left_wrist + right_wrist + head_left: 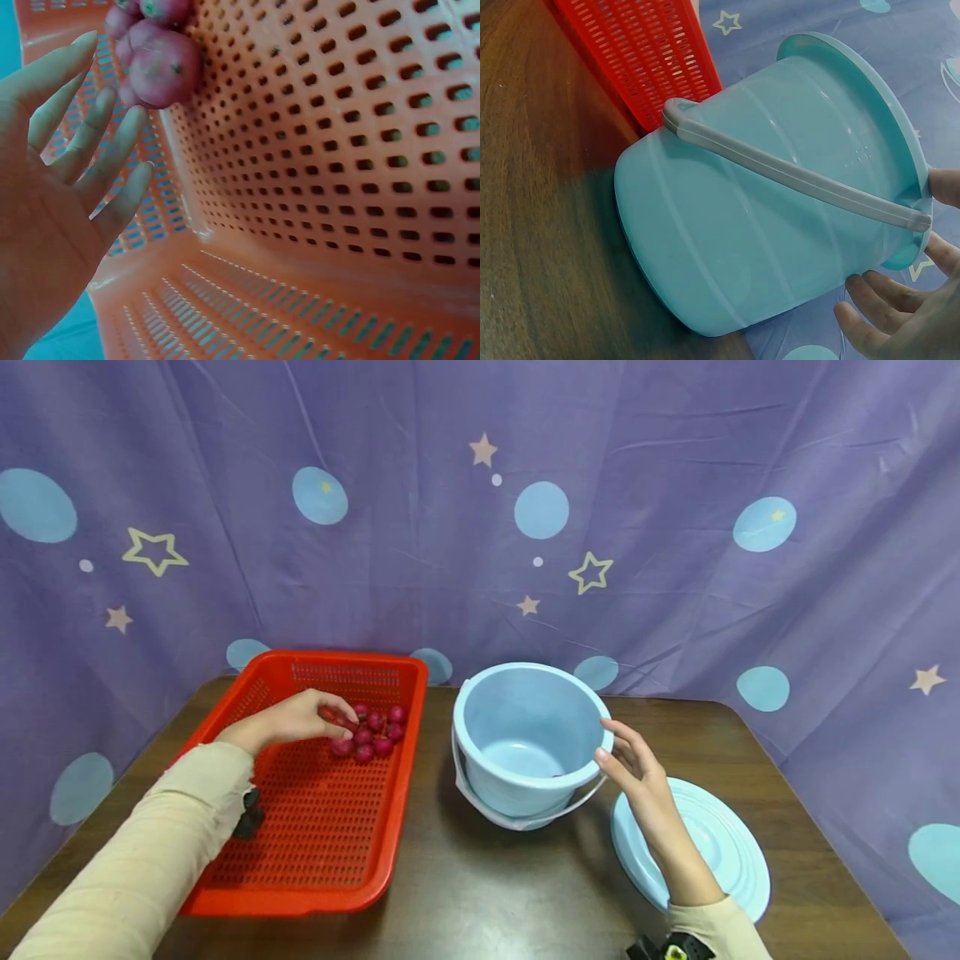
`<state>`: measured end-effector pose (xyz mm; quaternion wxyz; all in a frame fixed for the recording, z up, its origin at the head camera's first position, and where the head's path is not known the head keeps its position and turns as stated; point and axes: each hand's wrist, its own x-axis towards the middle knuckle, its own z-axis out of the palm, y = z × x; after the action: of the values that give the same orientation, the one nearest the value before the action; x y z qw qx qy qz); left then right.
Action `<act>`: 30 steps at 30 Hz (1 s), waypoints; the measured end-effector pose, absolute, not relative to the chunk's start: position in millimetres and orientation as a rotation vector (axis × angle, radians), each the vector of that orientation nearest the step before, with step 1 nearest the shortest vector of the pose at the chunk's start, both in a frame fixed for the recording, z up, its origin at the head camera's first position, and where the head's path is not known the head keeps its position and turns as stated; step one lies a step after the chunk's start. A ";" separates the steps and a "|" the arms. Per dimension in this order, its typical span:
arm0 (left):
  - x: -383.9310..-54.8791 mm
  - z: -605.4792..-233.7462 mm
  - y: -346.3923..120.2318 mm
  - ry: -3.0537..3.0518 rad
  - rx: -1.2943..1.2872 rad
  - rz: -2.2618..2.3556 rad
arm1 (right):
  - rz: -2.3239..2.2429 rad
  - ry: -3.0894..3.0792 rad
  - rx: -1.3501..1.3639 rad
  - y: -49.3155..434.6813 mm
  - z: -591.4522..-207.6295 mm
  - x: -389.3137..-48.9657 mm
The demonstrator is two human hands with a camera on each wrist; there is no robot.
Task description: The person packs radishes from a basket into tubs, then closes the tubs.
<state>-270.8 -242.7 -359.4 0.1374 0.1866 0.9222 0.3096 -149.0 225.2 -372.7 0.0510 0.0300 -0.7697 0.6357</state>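
In the head view my left hand (307, 720) reaches into the red plastic basket (408, 777), its fingers loosely bent over several small round magenta radishes (383, 746). The left wrist view shows the fingers spread, with the radishes (165, 71) just beyond the fingertips and nothing in the palm. My right hand (641, 777) grips the rim of a light blue bucket (495, 785) at its right side, thumb and index finger on the edge. From the right wrist, the other fingers of that hand (900, 307) lie beside the bucket's wall. A tiny purple bit shows at the bottom of the bucket.
The bucket's pale handle (795, 176) hangs down on the near side. A round light blue lid (720, 843) lies on the wooden table (465, 893), right of the bucket and partly under my right forearm. Behind the table hangs a purple curtain (420, 527) with stars and dots.
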 end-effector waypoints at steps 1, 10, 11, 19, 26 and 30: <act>-271.5 -360.1 -244.2 2.664 0.532 0.891 | 1.936 -2.342 0.094 225.2 -372.4 -149.2; -272.4 -373.9 -253.6 2.606 0.520 0.921 | 1.943 -2.342 0.080 224.6 -371.9 -148.5; -272.1 -375.2 -254.3 2.606 0.520 0.926 | 1.943 -2.341 0.082 224.6 -371.8 -148.6; -271.1 -379.2 -251.9 2.593 0.593 0.952 | 1.940 -2.331 0.092 226.7 -370.9 -148.7; -271.1 -378.9 -251.3 2.604 0.603 0.922 | 1.942 -2.333 0.082 226.7 -371.0 -148.1; -271.6 -381.7 -253.6 2.624 0.599 0.906 | 1.932 -2.338 0.089 225.3 -370.2 -148.9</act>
<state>-271.6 -253.6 -381.7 0.1506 0.2084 0.9135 0.3153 -148.9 225.3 -370.2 0.0535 0.0294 -0.7694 0.6359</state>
